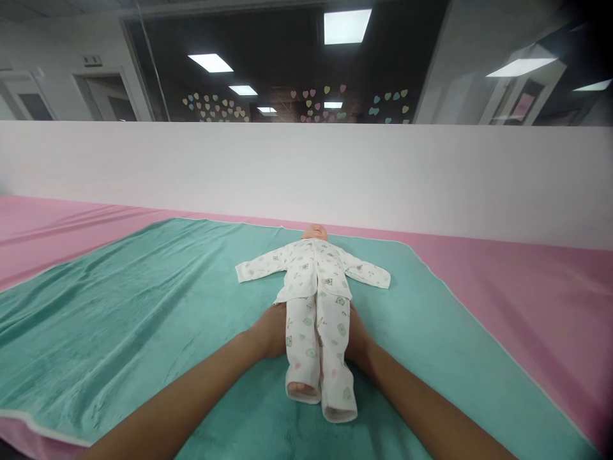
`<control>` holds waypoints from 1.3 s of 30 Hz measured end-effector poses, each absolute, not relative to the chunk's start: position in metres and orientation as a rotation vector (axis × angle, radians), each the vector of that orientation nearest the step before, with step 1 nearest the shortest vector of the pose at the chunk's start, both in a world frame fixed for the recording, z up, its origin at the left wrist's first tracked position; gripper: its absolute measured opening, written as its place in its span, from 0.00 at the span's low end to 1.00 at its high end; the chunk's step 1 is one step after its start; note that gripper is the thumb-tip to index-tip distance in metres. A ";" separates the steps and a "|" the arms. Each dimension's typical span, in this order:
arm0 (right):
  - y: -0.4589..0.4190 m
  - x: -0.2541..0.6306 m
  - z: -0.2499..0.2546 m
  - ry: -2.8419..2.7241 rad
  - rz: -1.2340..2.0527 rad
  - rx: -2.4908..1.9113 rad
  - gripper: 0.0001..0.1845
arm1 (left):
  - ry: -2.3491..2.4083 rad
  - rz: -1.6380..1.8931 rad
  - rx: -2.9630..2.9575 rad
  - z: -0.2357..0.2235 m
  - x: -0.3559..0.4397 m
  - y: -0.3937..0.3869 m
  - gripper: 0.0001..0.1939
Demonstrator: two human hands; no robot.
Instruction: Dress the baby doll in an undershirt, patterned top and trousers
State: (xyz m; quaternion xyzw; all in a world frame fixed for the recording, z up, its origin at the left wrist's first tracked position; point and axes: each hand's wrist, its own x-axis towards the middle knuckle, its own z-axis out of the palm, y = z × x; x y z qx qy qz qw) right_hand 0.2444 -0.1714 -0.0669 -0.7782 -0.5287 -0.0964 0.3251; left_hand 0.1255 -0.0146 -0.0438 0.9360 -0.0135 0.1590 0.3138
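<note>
A baby doll (315, 232) lies on its back on a teal blanket (191, 300), head at the far end and arms spread wide. It wears a white printed jacket (302, 265) and matching trousers (302, 326). My left hand (274, 329) is closed in against the left side of the trousers, just under the jacket hem. On the opposite side my right hand (355, 332) grips at the same height. The fingers of both hands are mostly hidden behind the doll. Part of a foot shows inside the left trouser cuff; the other cuff hides its foot.
Pink cloth (527, 300) lies under the blanket and shows around its edges. A low white wall (306, 172) rises behind the doll's head. Above it is a dark window (287, 57) with heart-shaped stickers. Folds run across the blanket's left part.
</note>
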 end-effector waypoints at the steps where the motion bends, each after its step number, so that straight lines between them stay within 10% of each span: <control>1: -0.172 0.244 -0.066 -1.384 -0.255 -2.023 0.12 | -0.055 0.383 2.570 -0.045 0.126 -0.013 0.19; 39: -0.197 0.256 -0.059 -1.286 -0.693 -2.055 0.18 | 0.073 0.865 2.846 -0.040 0.107 0.002 0.18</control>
